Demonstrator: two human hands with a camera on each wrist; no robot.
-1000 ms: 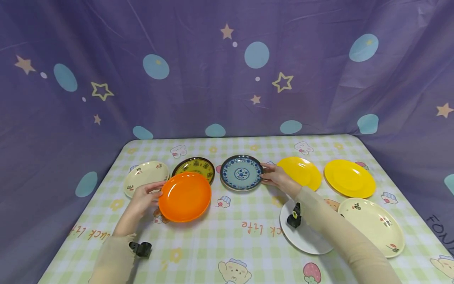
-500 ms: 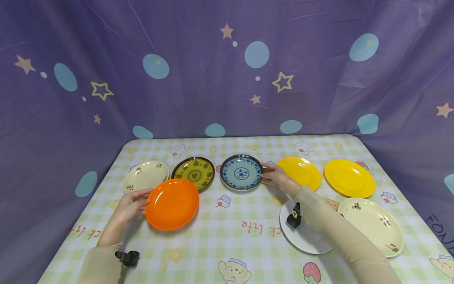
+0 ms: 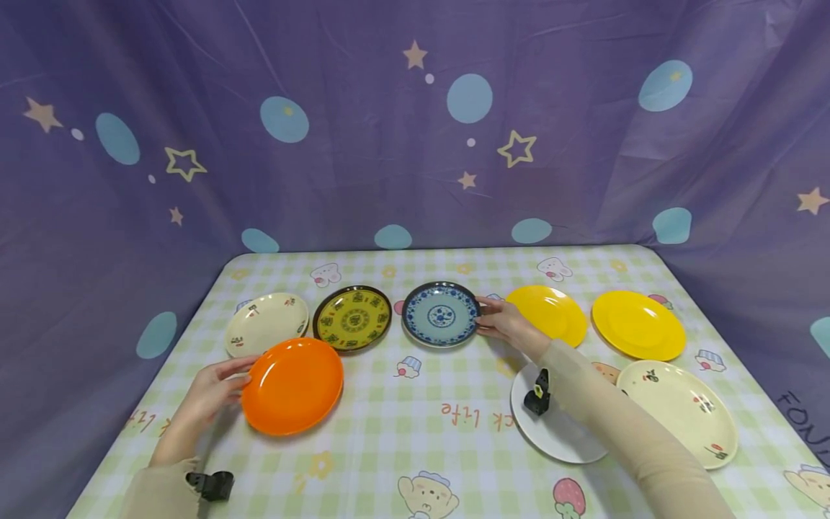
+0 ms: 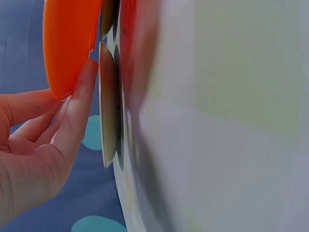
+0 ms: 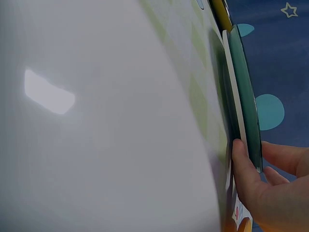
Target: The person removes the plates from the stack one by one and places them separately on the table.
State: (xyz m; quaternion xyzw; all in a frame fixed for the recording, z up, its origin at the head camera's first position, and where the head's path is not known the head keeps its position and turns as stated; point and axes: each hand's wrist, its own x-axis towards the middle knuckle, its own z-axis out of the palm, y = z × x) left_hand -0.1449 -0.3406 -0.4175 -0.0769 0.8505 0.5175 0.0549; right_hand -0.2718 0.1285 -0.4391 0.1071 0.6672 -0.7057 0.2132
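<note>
My left hand (image 3: 210, 389) pinches the left rim of an orange plate (image 3: 293, 387). In the left wrist view that plate (image 4: 70, 43) is held off the table, its edge between thumb and fingers (image 4: 77, 111). My right hand (image 3: 509, 326) grips the right rim of a blue floral plate (image 3: 441, 315) with a dark edge. The right wrist view shows this plate (image 5: 246, 96) edge-on, with a pale layer (image 5: 234, 87) along its underside and the fingers around both. Between the two hands lies an olive-yellow plate (image 3: 353, 319) with a dark rim.
A cream plate (image 3: 269, 324) lies at the back left. Two yellow plates (image 3: 547, 313) are at the back right. A white plate (image 3: 551, 432) sits under the right forearm, beside a large cream plate (image 3: 681, 414). A checked cloth (image 3: 389, 447) covers the table; a purple curtain (image 3: 363, 187) hangs behind.
My left hand has carried the orange plate left and toward me, uncovering the olive-yellow plate. The right hand and the blue plate have stayed in place.
</note>
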